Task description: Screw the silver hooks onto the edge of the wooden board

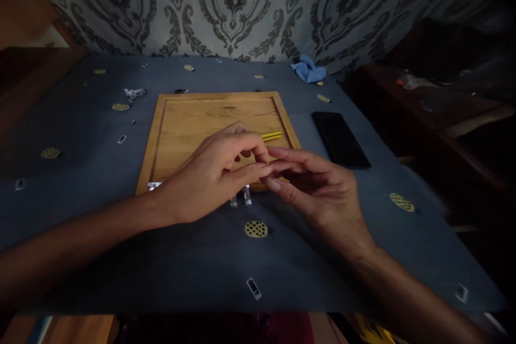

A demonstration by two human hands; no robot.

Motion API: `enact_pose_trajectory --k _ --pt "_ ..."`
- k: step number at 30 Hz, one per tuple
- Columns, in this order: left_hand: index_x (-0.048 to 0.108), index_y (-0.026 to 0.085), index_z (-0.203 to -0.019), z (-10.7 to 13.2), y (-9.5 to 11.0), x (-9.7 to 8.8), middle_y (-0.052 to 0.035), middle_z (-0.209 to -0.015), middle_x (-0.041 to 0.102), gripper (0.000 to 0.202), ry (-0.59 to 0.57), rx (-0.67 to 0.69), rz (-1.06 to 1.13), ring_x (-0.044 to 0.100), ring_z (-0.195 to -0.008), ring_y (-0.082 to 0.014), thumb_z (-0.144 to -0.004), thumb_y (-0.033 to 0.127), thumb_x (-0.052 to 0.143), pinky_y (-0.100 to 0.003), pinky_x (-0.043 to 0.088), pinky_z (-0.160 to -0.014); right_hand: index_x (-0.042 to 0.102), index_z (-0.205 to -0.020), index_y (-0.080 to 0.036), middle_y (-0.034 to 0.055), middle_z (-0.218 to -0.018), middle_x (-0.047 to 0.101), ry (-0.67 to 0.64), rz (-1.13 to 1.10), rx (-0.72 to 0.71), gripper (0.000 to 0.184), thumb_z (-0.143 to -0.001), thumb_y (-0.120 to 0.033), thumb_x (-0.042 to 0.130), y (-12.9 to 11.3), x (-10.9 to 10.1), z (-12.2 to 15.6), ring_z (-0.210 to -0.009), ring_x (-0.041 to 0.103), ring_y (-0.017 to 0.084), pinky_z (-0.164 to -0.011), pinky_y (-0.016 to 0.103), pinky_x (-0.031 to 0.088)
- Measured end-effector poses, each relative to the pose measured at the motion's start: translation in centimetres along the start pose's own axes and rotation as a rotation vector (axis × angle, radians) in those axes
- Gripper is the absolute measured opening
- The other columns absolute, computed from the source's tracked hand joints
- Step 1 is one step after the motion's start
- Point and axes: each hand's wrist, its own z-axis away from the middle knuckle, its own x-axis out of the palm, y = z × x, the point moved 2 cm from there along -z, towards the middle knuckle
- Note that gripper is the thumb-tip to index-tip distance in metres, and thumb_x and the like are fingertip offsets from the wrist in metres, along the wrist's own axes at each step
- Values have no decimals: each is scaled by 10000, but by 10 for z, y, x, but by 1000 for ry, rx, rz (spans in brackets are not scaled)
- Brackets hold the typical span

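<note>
My left hand (213, 174) hovers over the near edge of a wooden tray (189, 123), its fingers curled into a pinch; what they hold is too small to make out. My right hand (318, 188) meets it from the right, fingers stretched and close together, their tips touching the left fingertips. A pair of thin yellow sticks (272, 135) lies on the tray just behind the hands. Small shiny metal pieces (246, 196) show under the hands at the tray's front edge, another (153, 186) by the tray's near left corner.
A black phone (339, 138) lies right of the tray on the blue cloth. Yellow dotted discs (256, 229) and small tags (253, 288) are scattered over the cloth. A blue rag (308, 71) lies by the patterned wall. Dark wooden furniture (443, 102) stands at right.
</note>
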Motion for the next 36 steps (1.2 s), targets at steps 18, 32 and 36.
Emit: enact_pose_trajectory --k 18,32,36 --pt "587 223 -1134 26 -35 -1 -53 -1099 701 292 -12 65 -519 633 -1063 -262 -892 281 740 -406 503 -917 818 -895 -272 -2 -857 805 136 181 35 72 -827 -251 816 27 -9 3 -782 767 147 -710 237 648" --pt "468 68 -1311 35 -28 31 -128 -1105 747 734 -68 181 -802 660 -1036 -314 -796 388 881 -440 486 -888 809 -949 -274 4 -905 829 90 306 -2 106 -866 -221 769 30 -7 11 -809 795 175 -764 274 669" --pt "467 87 -1288 35 -30 33 -101 -1065 748 699 -34 204 -812 658 -1007 -304 -797 362 881 -428 476 -868 796 -951 -247 23 -896 823 57 371 -7 74 -890 -249 753 31 -5 14 -787 783 175 -694 265 648"
